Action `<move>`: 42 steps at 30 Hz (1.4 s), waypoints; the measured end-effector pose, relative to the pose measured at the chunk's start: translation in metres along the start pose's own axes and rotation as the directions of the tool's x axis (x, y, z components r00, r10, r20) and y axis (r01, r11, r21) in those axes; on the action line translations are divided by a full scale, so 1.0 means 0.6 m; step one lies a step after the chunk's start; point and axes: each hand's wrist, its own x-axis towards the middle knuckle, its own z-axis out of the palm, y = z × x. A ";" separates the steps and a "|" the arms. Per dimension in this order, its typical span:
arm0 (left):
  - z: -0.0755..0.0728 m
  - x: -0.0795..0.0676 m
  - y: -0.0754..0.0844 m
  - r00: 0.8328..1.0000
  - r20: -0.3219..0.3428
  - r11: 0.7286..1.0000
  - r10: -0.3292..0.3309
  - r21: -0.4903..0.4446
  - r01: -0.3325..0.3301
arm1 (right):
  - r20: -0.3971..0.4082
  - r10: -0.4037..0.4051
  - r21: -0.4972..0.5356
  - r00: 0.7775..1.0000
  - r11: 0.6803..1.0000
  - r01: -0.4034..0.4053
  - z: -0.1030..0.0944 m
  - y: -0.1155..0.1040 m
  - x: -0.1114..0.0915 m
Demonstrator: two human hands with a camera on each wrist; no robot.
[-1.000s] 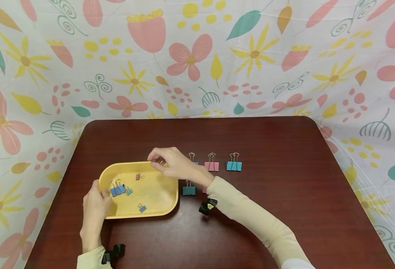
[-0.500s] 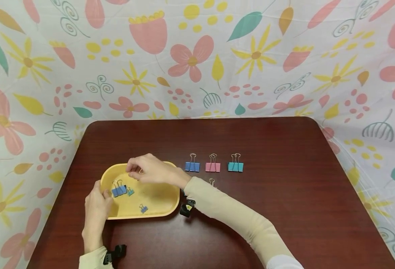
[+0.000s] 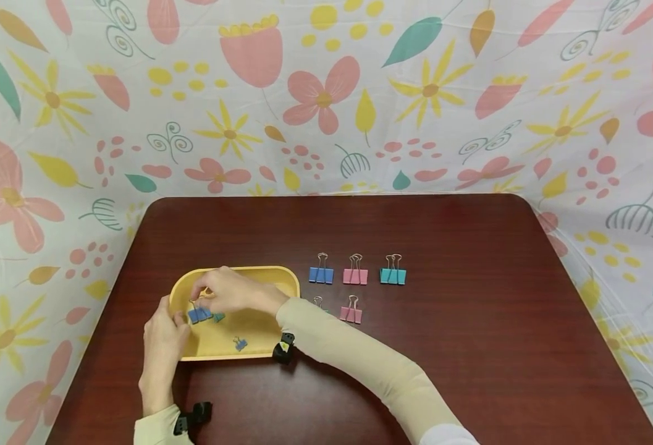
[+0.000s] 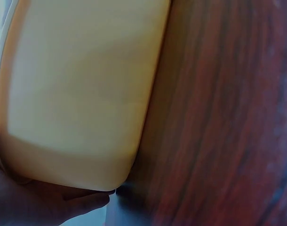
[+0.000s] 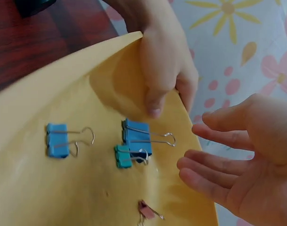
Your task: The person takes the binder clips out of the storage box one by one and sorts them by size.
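At the far left, a floral cloth [image 3: 54, 99] is hanging behind the table [image 3: 498, 346]; next, the left hand [image 3: 165, 340] is gripping the left end of a yellow tray [image 3: 209, 343], its thumb hooking inside the rim and its other fingers lying along the outside, pinching the wall between them; whether those fingers are pressing against one another I cannot tell; inside the tray, near that thumb, a larger blue clip [image 5: 139, 134] is lying with a small green clip [image 5: 123, 156] just beside it; the right hand [image 3: 234, 295] is hovering over the tray, its fingers curving loosely and spreading partly apart, the fingertips coming near the larger blue clip's wire handles; a small pink clip [image 5: 146, 210] is lying in the tray, the right hand hiding it from the head view; a small blue clip [image 3: 240, 344] is lying nearer the front wall; further right, a blue table clip [image 3: 321, 276] is lying behind a green table clip that the beige sleeve [image 3: 359, 352] is mostly covering; then two pink table clips [image 3: 355, 277] are lying one behind the other; rightmost, a teal clip [image 3: 393, 277] is ending the back row
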 end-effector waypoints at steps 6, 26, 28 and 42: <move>0.001 0.001 -0.001 1.000 0.008 1.000 0.006 0.003 -0.006 | 0.110 0.057 0.001 0.992 0.998 -0.057 0.019 -0.009 0.020; 0.003 0.001 -0.003 1.000 0.002 1.000 -0.011 0.006 0.011 | 0.037 0.024 -0.107 0.999 0.994 -0.019 0.043 -0.010 0.012; 0.004 0.001 -0.003 1.000 0.002 1.000 -0.018 0.007 0.018 | 0.006 0.011 -0.113 1.000 0.994 -0.010 0.039 -0.009 0.007; 0.004 0.000 -0.001 1.000 0.007 1.000 -0.023 0.012 0.022 | -0.100 -0.005 -0.071 0.995 0.997 -0.003 0.003 -0.001 -0.024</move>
